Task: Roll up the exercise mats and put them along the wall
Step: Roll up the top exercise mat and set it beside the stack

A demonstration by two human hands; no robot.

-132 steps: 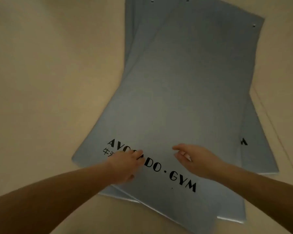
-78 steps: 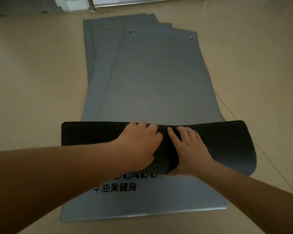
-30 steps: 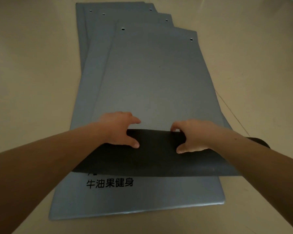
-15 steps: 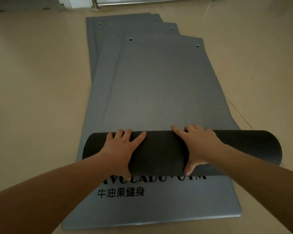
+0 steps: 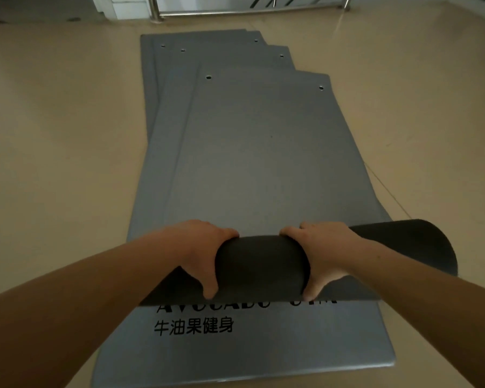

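Observation:
Several grey exercise mats lie stacked and fanned on the floor. The top mat [image 5: 263,152] is partly rolled from its near end into a thick roll [image 5: 261,264] that shows its black underside. My left hand [image 5: 199,253] grips the roll left of centre, fingers over the far side, thumb on the near side. My right hand [image 5: 325,253] grips it right of centre in the same way. The roll's right end [image 5: 420,245] flares out wide and loose. Under the roll lies another grey mat [image 5: 249,351] with black printed lettering, partly hidden by the roll.
Tan floor [image 5: 56,141] spreads on both sides of the mats. At the far end stand a white wall base [image 5: 123,7] and a metal rail [image 5: 235,11]. More mats [image 5: 174,68] stick out at the far left of the stack.
Half a second ago my hands pressed flat on the roll; now the fingers curl round it. The roll is thicker in the middle.

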